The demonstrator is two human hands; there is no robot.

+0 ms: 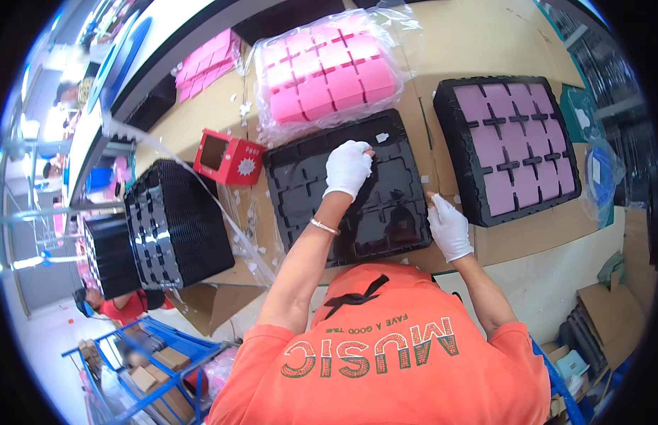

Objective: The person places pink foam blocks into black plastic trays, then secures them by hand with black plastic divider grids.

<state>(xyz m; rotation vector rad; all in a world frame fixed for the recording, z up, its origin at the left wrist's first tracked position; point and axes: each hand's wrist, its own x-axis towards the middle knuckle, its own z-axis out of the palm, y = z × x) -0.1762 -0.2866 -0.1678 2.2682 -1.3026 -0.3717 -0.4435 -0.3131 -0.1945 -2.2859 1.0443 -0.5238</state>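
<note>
A black plastic tray [396,223] with moulded compartments lies in front of me, and a small white piece [382,137] rests near its far edge. My left hand [348,170], in a white glove with bare fingertips, is over the tray's far half. Its fingers are curled together; what they hold, if anything, is too small to make out. My right hand [450,228], gloved the same way, is beside the tray's right edge. Its fingertips are pinched together, and anything between them is hidden.
Pink foam blocks [329,67] in clear plastic lie beyond the tray. At the right stands a black tray stack [509,149] with pink-purple inserts. Left are a red box [228,157] and stacked black trays [176,223]. White scraps [245,108] dot the cardboard-covered table [477,42].
</note>
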